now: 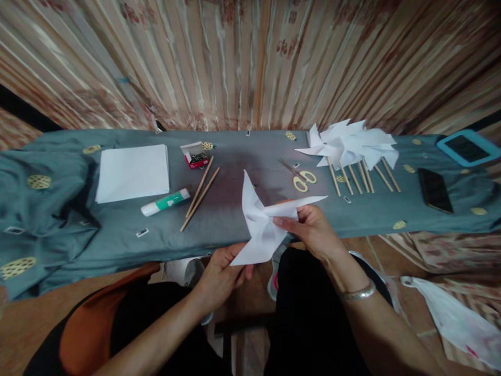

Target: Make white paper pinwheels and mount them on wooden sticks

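Between my two hands, above the near edge of the table, is a white paper pinwheel [260, 224] with its blades folded toward the middle. My right hand [309, 227] pinches it near the centre and right blade, thumb on top. My left hand [227, 266] closes around the lower left blade, its fingers partly behind the paper. Whether a stick is attached behind this pinwheel I cannot tell. Two loose wooden sticks [201, 196] lie left of it, and scissors [301, 177] with yellow handles lie just beyond my right hand.
Finished-looking pinwheels [352, 143] on sticks are heaped at the back right. A phone [435, 190] and a blue-framed device [469, 146] lie far right. On the left are a paper stack [133, 173], a glue stick [165, 202] and a small red box [194, 156]. A curtain [235, 62] hangs behind.
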Action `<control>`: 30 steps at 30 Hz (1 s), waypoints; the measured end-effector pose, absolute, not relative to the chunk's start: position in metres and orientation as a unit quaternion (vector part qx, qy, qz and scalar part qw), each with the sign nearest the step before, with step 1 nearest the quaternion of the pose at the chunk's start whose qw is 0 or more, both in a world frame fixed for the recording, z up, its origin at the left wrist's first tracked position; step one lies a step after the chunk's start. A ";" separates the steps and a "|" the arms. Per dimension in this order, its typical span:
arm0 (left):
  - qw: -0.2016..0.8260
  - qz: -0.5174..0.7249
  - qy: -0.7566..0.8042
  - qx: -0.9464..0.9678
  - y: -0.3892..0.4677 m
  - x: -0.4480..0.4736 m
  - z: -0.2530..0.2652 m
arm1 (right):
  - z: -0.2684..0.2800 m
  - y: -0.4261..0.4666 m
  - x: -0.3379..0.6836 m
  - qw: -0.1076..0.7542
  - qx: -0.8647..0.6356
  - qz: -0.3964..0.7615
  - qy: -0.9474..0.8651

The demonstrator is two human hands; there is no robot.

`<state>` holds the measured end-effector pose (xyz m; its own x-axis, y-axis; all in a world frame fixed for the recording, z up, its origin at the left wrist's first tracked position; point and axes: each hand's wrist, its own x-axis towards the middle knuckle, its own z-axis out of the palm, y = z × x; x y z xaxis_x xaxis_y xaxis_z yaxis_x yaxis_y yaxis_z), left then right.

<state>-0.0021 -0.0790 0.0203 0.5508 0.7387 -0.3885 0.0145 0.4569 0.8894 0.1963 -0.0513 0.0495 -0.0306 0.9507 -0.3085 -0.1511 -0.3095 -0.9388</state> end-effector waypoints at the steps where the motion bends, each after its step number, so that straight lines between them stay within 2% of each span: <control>1: 0.744 0.244 0.411 0.467 -0.080 -0.002 0.022 | 0.050 -0.052 0.196 0.448 -0.531 0.611 -0.378; 14: 0.738 0.241 0.428 0.463 -0.085 -0.009 0.023 | 0.054 -0.053 0.202 0.389 -0.545 0.553 -0.496; 30: 0.710 0.242 0.463 0.472 -0.084 -0.006 0.034 | 0.040 -0.054 0.191 0.421 -0.558 0.563 -0.441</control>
